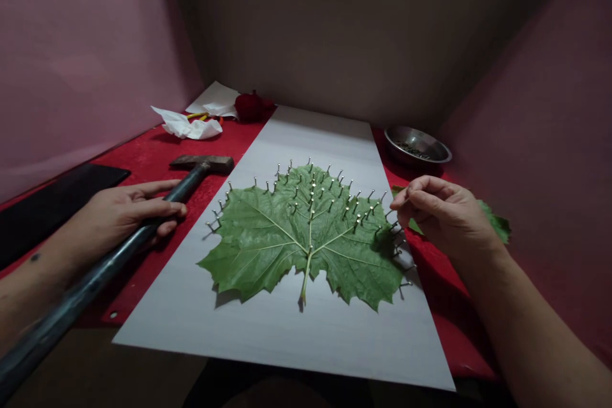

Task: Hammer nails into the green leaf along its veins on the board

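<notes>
A large green lobed leaf (pixel 272 248) lies on a long white board (pixel 268 338). Several nails stand along its upper and side edges and around its middle vein. At the left, my left hand (pixel 129 213) is closed around the dark handle of a hammer (pixel 174 197), close under the rusty head. My right hand (pixel 440 210) is raised at the board's right side, thumb and fingers pinched together near the nails at the leaf's right edge. Whatever is between those fingertips is too small to make out.
Beyond my right hand stands a metal bowl (pixel 418 146) of nails. Another green leaf (pixel 497 223) is partly behind that hand. Crumpled white paper (pixel 191 127) and a red ball-like thing (pixel 249 106) lie back left on the red table (pixel 138 159). A black flat object (pixel 57 204) lies left.
</notes>
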{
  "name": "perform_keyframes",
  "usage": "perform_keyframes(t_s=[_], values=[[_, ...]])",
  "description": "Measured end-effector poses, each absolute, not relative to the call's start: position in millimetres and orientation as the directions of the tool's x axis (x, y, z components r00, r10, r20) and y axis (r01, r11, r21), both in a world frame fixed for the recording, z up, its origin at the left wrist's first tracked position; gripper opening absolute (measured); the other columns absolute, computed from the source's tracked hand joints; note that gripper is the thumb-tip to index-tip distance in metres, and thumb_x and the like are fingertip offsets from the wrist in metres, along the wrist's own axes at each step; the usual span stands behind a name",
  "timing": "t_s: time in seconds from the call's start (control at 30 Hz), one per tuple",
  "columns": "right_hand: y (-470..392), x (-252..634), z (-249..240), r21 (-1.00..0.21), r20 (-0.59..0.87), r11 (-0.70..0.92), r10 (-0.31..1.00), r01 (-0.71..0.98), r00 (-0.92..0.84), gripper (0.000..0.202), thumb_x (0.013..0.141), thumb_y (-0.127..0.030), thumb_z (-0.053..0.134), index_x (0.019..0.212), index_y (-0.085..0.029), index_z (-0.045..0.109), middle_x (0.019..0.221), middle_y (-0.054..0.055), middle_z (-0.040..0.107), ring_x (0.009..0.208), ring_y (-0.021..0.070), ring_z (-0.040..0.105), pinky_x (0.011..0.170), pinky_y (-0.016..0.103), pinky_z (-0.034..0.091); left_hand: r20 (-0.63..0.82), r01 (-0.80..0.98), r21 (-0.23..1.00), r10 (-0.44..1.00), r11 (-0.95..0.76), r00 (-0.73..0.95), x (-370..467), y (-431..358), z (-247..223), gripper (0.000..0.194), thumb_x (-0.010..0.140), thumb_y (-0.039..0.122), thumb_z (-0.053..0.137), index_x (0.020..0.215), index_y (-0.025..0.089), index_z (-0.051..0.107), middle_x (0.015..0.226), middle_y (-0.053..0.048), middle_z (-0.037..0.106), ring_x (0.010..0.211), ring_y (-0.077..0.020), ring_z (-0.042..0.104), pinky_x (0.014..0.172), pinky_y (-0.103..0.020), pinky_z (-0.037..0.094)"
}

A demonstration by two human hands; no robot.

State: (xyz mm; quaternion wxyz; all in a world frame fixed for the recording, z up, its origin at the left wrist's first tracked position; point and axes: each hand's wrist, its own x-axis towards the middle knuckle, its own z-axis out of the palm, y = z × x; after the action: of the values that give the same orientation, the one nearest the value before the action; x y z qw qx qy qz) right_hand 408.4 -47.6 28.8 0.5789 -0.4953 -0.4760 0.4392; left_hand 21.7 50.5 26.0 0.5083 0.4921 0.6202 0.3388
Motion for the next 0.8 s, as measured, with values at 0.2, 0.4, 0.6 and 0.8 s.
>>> perform_keyframes(t_s=[0.2, 0.4, 0.6, 0.8], values=[[-48, 406, 24, -0.986, 0.155, 0.143, 0.974, 0.081, 0.168, 0.007, 0.068, -0.024, 0.074, 0.071, -0.02, 0.069, 0.068, 0.001, 0.066, 0.054, 0.0093, 0.057, 0.051, 0.022, 0.045, -0.3, 0.268, 0.92, 0.954, 0.286, 0.012, 17, 53, 22, 0.061, 0.045, 0.03, 0.077, 0.102, 0.014, 0.063, 0.053, -0.001, 0.061, 0.04, -0.0126, 0.054, 0.035, -0.02, 0.044], [-50, 394, 20, -0.934, 0.152, 0.087, 0.975, 0.347, 0.163, 0.011, 0.071, -0.029, 0.072, 0.08, -0.023, 0.072, 0.075, 0.001, 0.068, 0.059, 0.0108, 0.058, 0.055, 0.025, 0.046, -0.304, 0.305, 0.908, 0.953, 0.288, 0.006, 20, 51, 24, 0.075, 0.046, 0.031, 0.076, 0.117, 0.013, 0.058, 0.049, 0.0, 0.06, 0.04, -0.0127, 0.053, 0.034, -0.019, 0.041], [-47, 380, 23, -0.699, 0.366, 0.305, 0.929, 0.647, -0.043, 0.005, 0.076, -0.025, 0.067, 0.078, -0.024, 0.072, 0.078, 0.002, 0.064, 0.076, 0.0148, 0.057, 0.069, 0.03, 0.044, -0.28, 0.337, 0.906, 0.96, 0.255, 0.027, 22, 50, 25, 0.074, 0.048, 0.032, 0.075, 0.118, 0.015, 0.058, 0.047, 0.001, 0.058, 0.039, -0.012, 0.051, 0.034, -0.018, 0.04], [-44, 370, 22, -0.481, 0.402, 0.379, 0.897, 0.791, -0.186, 0.007, 0.077, -0.018, 0.065, 0.076, -0.022, 0.07, 0.072, 0.003, 0.061, 0.074, 0.0167, 0.053, 0.071, 0.034, 0.041, -0.267, 0.351, 0.902, 0.964, 0.251, -0.006, 24, 49, 26, 0.07, 0.044, 0.034, 0.074, 0.109, 0.013, 0.062, 0.046, 0.0, 0.058, 0.038, -0.0124, 0.051, 0.032, -0.017, 0.039]])
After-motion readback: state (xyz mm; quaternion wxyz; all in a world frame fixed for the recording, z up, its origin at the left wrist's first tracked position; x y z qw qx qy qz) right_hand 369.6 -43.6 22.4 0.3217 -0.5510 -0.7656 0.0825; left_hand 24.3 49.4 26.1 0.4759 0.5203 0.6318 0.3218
